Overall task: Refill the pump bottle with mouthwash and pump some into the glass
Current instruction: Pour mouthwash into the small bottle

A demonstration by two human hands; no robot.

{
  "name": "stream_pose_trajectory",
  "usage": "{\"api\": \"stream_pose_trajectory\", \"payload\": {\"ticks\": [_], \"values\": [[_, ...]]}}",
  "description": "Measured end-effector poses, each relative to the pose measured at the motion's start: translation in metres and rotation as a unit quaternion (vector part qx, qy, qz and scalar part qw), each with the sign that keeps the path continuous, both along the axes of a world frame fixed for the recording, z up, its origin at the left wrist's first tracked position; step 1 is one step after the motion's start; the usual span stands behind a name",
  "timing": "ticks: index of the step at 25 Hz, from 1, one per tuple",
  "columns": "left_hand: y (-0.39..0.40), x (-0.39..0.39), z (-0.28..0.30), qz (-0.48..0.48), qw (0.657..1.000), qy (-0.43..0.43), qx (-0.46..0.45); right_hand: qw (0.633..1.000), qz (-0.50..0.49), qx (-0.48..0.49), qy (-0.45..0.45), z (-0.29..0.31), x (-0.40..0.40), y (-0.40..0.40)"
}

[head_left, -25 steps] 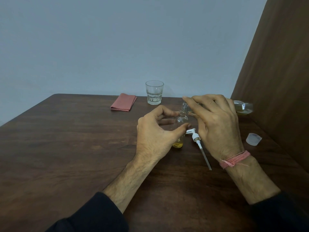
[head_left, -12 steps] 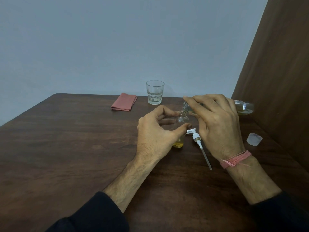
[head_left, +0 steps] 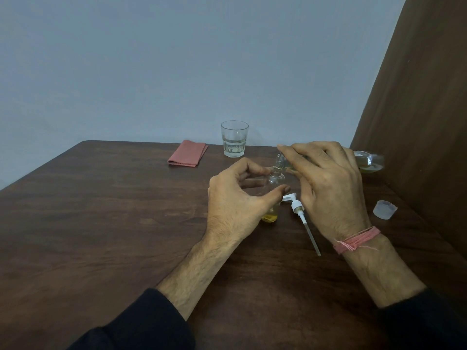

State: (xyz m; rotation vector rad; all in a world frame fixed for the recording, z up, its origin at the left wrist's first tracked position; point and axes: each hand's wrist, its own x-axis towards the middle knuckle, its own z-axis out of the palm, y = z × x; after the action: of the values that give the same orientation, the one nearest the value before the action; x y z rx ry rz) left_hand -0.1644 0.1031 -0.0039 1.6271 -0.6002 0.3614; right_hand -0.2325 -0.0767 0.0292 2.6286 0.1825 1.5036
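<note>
A small clear pump bottle (head_left: 275,183) stands upright at the table's middle with a little yellow liquid at its bottom. My left hand (head_left: 237,200) wraps around it, thumb and fingers on its sides. My right hand (head_left: 328,183) holds a clear mouthwash bottle (head_left: 369,161) tipped on its side, its neck over the small bottle's mouth. The white pump head (head_left: 298,207) with its long tube lies on the table between my hands. An empty-looking glass (head_left: 234,139) stands at the back.
A folded red cloth (head_left: 188,153) lies at the back, left of the glass. A translucent cap (head_left: 384,209) sits on the table to the right. A brown panel (head_left: 424,97) rises along the table's right side.
</note>
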Motion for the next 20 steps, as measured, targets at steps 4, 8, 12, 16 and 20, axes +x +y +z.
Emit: {"api": "stream_pose_trajectory", "payload": {"ticks": [4,8,12,16,20], "values": [[0.0000,0.0001,0.0001,0.000,1.000,-0.004,0.001,1.000,0.002,0.003,-0.001,0.0001,-0.0001,-0.0007],[0.0001,-0.0003,-0.0002,-0.003,1.000,0.001,-0.001,1.000,0.003,0.003,-0.002,-0.0006,0.0002,-0.0007],[0.0007,0.0000,0.0003,-0.003,1.000,0.005,0.000,1.000,0.002,0.005,0.000,-0.0014,0.0010,-0.0016],[0.0005,-0.0011,0.0004,-0.001,1.000,0.006,0.003,1.000,0.001,0.005,0.002,-0.0026,0.0015,-0.0013],[0.0008,-0.0010,0.0004,-0.003,1.000,0.007,0.003,1.000,0.002,0.006,0.003,-0.0020,0.0009,-0.0011]]}}
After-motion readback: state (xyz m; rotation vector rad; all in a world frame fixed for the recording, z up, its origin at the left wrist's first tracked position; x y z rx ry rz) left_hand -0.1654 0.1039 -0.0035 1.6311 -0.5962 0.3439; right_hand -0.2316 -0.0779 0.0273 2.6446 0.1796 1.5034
